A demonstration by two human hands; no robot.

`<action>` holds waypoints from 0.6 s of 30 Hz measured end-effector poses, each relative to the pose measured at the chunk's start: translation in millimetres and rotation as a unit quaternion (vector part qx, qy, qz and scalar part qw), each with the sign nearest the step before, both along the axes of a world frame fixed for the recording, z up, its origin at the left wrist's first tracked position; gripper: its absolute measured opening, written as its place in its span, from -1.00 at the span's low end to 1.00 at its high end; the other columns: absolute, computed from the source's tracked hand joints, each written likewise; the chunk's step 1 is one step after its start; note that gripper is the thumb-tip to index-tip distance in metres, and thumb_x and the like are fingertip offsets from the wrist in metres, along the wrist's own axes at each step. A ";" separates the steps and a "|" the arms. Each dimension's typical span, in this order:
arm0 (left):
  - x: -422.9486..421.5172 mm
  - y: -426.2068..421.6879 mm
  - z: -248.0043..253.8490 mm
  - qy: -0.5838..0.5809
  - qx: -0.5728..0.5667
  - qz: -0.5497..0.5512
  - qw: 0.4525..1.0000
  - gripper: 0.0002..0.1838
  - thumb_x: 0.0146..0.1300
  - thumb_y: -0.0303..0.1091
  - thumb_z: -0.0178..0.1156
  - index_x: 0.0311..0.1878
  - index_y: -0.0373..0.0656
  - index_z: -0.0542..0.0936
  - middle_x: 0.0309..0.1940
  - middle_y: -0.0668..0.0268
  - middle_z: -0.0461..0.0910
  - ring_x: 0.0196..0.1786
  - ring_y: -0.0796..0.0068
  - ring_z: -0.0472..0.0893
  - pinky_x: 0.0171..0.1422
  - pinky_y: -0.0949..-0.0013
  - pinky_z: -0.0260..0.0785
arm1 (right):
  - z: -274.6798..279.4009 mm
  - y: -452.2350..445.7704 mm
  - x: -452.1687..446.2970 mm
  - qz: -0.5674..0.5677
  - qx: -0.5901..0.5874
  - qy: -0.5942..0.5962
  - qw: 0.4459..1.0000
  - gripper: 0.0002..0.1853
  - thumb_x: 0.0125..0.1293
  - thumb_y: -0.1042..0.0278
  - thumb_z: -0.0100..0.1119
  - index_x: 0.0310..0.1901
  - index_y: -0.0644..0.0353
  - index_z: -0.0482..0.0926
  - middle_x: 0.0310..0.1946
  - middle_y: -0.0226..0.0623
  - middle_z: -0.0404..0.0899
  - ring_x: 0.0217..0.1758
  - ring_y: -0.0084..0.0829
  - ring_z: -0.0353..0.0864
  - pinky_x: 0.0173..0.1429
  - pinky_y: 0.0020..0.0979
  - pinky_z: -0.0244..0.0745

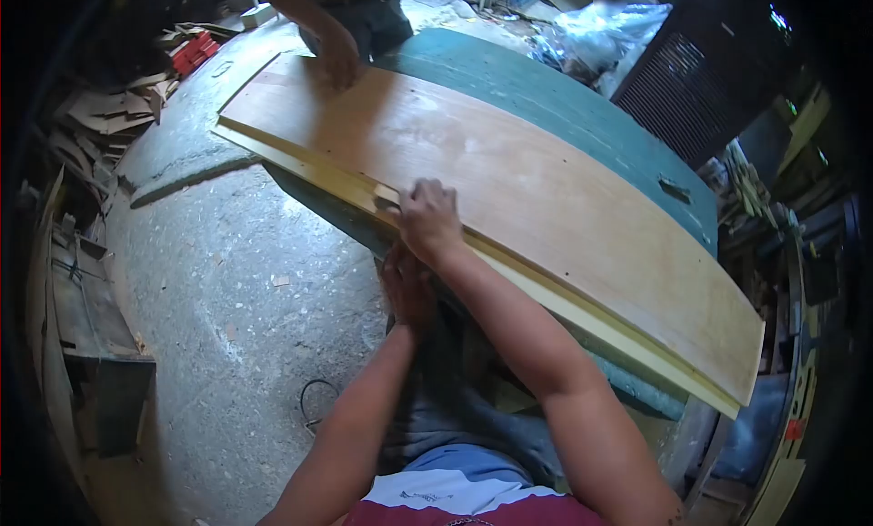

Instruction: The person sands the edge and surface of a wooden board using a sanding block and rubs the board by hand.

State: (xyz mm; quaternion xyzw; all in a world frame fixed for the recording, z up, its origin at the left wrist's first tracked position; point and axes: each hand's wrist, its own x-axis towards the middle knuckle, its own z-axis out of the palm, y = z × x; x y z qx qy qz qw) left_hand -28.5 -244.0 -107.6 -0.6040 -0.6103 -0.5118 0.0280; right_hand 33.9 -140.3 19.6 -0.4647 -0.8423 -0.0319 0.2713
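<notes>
A long light-brown wooden panel (509, 171) lies across a green table (546, 94). Along its near side runs a pale yellow wooden strip (618, 332). My right hand (429, 219) is at the panel's near edge, its fingers curled round a small light wood block (387, 195) that sticks out to the left. Just below it, my left hand (406, 285) is raised against the underside of the near edge. Its fingertips are partly hidden there, and whether it holds anything cannot be seen.
Across the table stands another person, whose hand (340, 64) is over the panel's far left end. Wood scraps (109, 112) and a red object (193, 53) lie at the left. Clear plastic (605, 35) and a dark louvred panel (677, 80) are at the back right.
</notes>
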 end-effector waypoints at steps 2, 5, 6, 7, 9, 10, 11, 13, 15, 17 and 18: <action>-7.7 8.0 -20.2 0.022 0.035 -0.030 0.999 -0.42 0.58 -0.09 0.10 0.58 -0.02 0.37 0.43 -0.13 0.40 0.46 -0.22 0.36 0.56 -0.20 0.19 | 11.7 -24.0 45.3 0.000 -0.070 0.008 0.998 -0.65 0.35 0.05 0.37 -0.05 0.18 0.71 -0.10 -0.23 0.59 0.05 -0.15 0.53 0.10 -0.07 0.39; -0.6 -0.9 -11.8 0.006 -0.003 -0.006 1.000 -0.39 0.48 -0.24 0.22 0.57 0.07 0.38 0.45 -0.11 0.38 0.47 -0.24 0.36 0.56 -0.19 0.20 | 13.0 -72.9 140.3 -0.056 -0.003 -0.031 0.998 -0.70 0.32 0.10 0.41 -0.03 0.07 0.72 -0.23 -0.29 0.54 -0.04 -0.17 0.51 0.01 -0.05 0.30; 1.1 -2.3 -10.9 -0.001 -0.006 -0.005 1.000 -0.39 0.48 -0.24 0.22 0.57 0.07 0.38 0.45 -0.11 0.38 0.47 -0.24 0.36 0.56 -0.19 0.20 | 17.1 -91.7 173.4 -0.067 -0.011 -0.060 0.996 -0.68 0.30 0.11 0.42 -0.02 0.08 0.72 -0.24 -0.31 0.54 -0.06 -0.18 0.51 -0.01 -0.06 0.30; 1.8 -1.7 -10.0 -0.005 -0.007 -0.004 1.000 -0.37 0.43 -0.30 0.24 0.56 0.05 0.39 0.47 -0.12 0.37 0.47 -0.26 0.36 0.56 -0.19 0.20 | 19.1 -106.9 199.7 -0.080 -0.017 -0.087 0.993 -0.66 0.29 0.11 0.44 0.00 0.10 0.72 -0.24 -0.32 0.54 -0.08 -0.19 0.51 -0.02 -0.06 0.30; 5.1 1.0 -11.0 -0.016 -0.012 -0.006 1.000 -0.34 0.38 -0.36 0.27 0.54 0.03 0.39 0.48 -0.12 0.35 0.46 -0.27 0.36 0.56 -0.19 0.20 | 21.9 -126.5 231.2 -0.049 0.007 -0.095 0.994 -0.64 0.27 0.12 0.45 0.01 0.11 0.72 -0.25 -0.33 0.53 -0.10 -0.20 0.50 -0.04 -0.07 0.30; 7.5 2.4 -12.5 -0.023 -0.011 0.002 1.000 -0.33 0.35 -0.38 0.27 0.54 0.03 0.39 0.48 -0.12 0.35 0.47 -0.28 0.36 0.56 -0.19 0.20 | 22.5 -132.6 239.8 -0.016 0.031 -0.098 0.995 -0.63 0.25 0.12 0.47 0.02 0.12 0.72 -0.26 -0.33 0.53 -0.12 -0.21 0.50 -0.06 -0.08 0.30; 9.9 1.6 -13.7 -0.029 -0.011 0.008 0.999 -0.32 0.32 -0.41 0.27 0.53 0.02 0.40 0.49 -0.13 0.34 0.47 -0.29 0.35 0.57 -0.19 0.20 | 16.2 -133.4 239.9 -0.022 0.026 -0.102 0.994 -0.63 0.25 0.12 0.47 0.02 0.12 0.72 -0.26 -0.33 0.53 -0.12 -0.21 0.50 -0.06 -0.08 0.30; 12.6 2.5 -13.1 -0.034 -0.001 0.005 0.999 -0.31 0.29 -0.43 0.26 0.52 0.01 0.40 0.50 -0.13 0.33 0.47 -0.29 0.35 0.56 -0.21 0.20 | 13.1 -112.4 199.6 -0.010 0.021 -0.080 0.997 -0.57 0.25 0.11 0.47 0.07 0.14 0.71 -0.24 -0.31 0.57 -0.11 -0.21 0.53 -0.07 -0.09 0.33; 12.6 2.4 -12.3 -0.029 -0.014 0.020 0.999 -0.34 0.33 -0.39 0.26 0.51 0.00 0.40 0.49 -0.14 0.35 0.46 -0.31 0.36 0.56 -0.22 0.19 | 5.1 -81.9 134.7 -0.009 0.000 -0.057 0.998 -0.56 0.30 0.08 0.42 0.12 0.15 0.70 -0.16 -0.23 0.61 -0.03 -0.17 0.56 0.00 -0.07 0.39; 10.3 1.6 7.3 -0.050 -0.003 -0.011 0.999 -0.37 0.39 -0.31 0.25 0.51 -0.03 0.40 0.47 -0.14 0.37 0.46 -0.27 0.38 0.54 -0.20 0.22 | -9.9 -45.3 58.7 0.003 0.024 0.030 0.999 -0.59 0.37 0.06 0.31 0.09 0.19 0.69 -0.03 -0.11 0.61 0.07 -0.07 0.57 0.18 -0.06 0.46; 8.0 2.1 20.9 -0.070 0.000 -0.032 0.997 -0.39 0.44 -0.22 0.24 0.52 -0.06 0.40 0.46 -0.14 0.39 0.45 -0.23 0.40 0.52 -0.18 0.24 | -8.8 -29.6 25.4 0.018 -0.004 0.045 0.999 -0.63 0.39 0.10 0.28 0.04 0.21 0.71 0.00 -0.14 0.62 0.13 -0.05 0.55 0.21 -0.07 0.45</action>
